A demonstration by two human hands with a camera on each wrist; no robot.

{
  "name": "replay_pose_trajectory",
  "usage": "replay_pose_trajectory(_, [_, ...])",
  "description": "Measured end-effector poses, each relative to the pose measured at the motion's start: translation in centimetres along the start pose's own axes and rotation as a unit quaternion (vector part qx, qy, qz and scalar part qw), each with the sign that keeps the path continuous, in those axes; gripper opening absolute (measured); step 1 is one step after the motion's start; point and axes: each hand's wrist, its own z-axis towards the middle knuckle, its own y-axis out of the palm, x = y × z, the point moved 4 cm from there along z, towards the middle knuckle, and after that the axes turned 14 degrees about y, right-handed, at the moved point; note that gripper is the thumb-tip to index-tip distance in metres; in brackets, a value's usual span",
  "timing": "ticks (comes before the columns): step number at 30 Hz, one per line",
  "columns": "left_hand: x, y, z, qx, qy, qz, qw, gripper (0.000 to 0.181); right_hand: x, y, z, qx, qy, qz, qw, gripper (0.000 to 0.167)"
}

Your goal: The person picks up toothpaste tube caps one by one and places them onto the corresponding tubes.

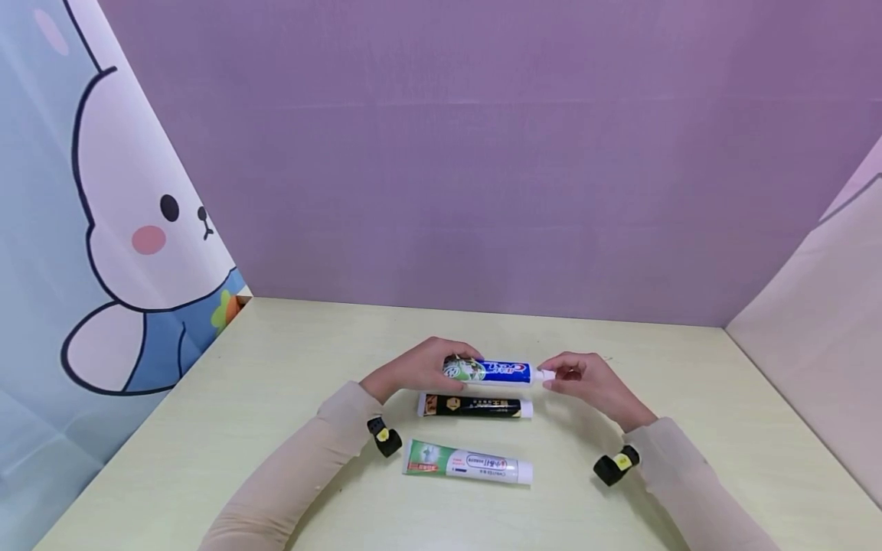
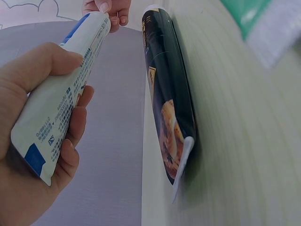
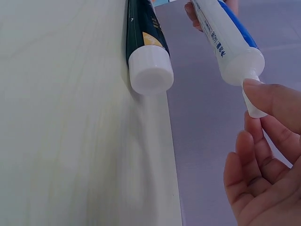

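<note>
A blue and white toothpaste tube (image 1: 508, 373) is held lengthwise above the table, its narrow white cap (image 3: 253, 101) toward the right. My left hand (image 1: 429, 366) grips the tube's body, with the thumb (image 2: 63, 59) on one side and curled fingers on the other. At the other end my right hand (image 1: 586, 380) pinches the small cap between thumb and fingers. Whether cap and tube are separated cannot be told. Just nearer than the held tube lies a black toothpaste tube (image 1: 475, 406) with a white cap (image 3: 151, 70); neither hand touches it.
A green and white toothpaste tube (image 1: 468, 464) lies nearest the front, its cap to the right. The pale wooden table (image 1: 289, 360) ends at a purple backdrop (image 1: 482, 168). A cartoon-printed cloth (image 1: 41, 268) hangs at the left, and a pale panel (image 1: 827, 321) stands right.
</note>
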Motion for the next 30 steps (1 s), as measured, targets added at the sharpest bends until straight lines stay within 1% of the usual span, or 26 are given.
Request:
replay_pose_trajectory(4, [0.0,0.0,-0.1,0.001,-0.001,-0.005,1.0,0.046,0.0,0.1,0.0,0.009,0.008,-0.004,0.9999,0.029])
replay_pose_trajectory(12, [-0.1,-0.1,-0.2,0.011,-0.007,-0.02,0.9997,0.044,0.1,0.3,0.1,0.029,0.02,-0.012,0.9993,0.026])
replay_pose_trajectory(19, [-0.2,0.0,-0.3,0.013,-0.003,-0.029,0.9995,0.043,0.2,0.8,0.2,0.043,-0.007,-0.01,0.999,0.022])
replay_pose_trajectory(24, [-0.3,0.1,-0.4,0.014,-0.006,-0.04,0.9991,0.043,0.2,0.9,0.2,0.056,-0.015,-0.015,0.9982,0.019])
replay_pose_trajectory(30, [-0.1,0.0,-0.6,0.019,0.002,-0.047,0.9987,0.042,0.2,1.1,0.1,0.049,-0.023,0.001,0.9985,0.017])
